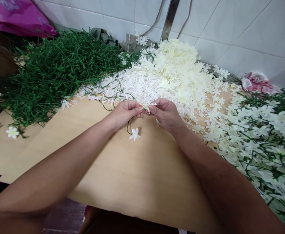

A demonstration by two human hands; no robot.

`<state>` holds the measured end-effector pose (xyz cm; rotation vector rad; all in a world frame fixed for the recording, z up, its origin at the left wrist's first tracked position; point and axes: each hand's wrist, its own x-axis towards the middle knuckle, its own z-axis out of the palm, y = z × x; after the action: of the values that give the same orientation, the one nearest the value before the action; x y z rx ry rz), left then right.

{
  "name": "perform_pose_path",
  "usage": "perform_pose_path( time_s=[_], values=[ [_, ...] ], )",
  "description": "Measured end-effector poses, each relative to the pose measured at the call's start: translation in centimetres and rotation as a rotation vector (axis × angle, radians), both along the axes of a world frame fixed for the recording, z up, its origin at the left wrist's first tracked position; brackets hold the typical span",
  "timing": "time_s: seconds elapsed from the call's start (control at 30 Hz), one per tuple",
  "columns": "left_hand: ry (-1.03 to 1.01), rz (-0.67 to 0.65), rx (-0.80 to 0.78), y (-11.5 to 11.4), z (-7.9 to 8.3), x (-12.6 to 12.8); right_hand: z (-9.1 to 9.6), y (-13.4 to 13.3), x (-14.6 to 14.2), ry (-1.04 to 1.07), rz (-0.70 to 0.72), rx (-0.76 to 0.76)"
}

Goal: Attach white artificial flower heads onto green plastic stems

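Observation:
My left hand (129,112) pinches a thin green artificial flower stem (128,127) above the cardboard. A white artificial flower (135,134) hangs from a lower branch of that stem. Close beside it, my right hand (165,113) is closed with thumb and forefinger on a small white flower piece (152,105), which meets the stem tip between the two hands. Whether the piece is seated on the tip is hidden by the fingers. Just behind my hands spreads a heap of white stamen pieces (137,86).
Green stems (66,65) are piled at the back left, and loose white petals (178,61) at the back right. Assembled flowers (264,146) fill the right side. Brown cardboard (123,172) covers the table. A tiled wall (217,29) stands behind, with a pink bag (18,18) at upper left.

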<state>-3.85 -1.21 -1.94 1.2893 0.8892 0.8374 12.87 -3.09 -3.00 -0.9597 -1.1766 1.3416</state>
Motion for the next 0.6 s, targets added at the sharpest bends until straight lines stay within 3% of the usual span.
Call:
perform_pose_path(
  time_s=[0.3, 0.6],
  values=[
    [-0.039, 0.033, -0.030, 0.0, -0.5, 0.1, 0.4, -0.4, -0.1, -0.293, -0.037, 0.192],
    [0.035, 0.016, 0.007, 0.0, 0.2, 0.4, -0.5, -0.3, -0.2, -0.159, 0.028, 0.026]
  ],
)
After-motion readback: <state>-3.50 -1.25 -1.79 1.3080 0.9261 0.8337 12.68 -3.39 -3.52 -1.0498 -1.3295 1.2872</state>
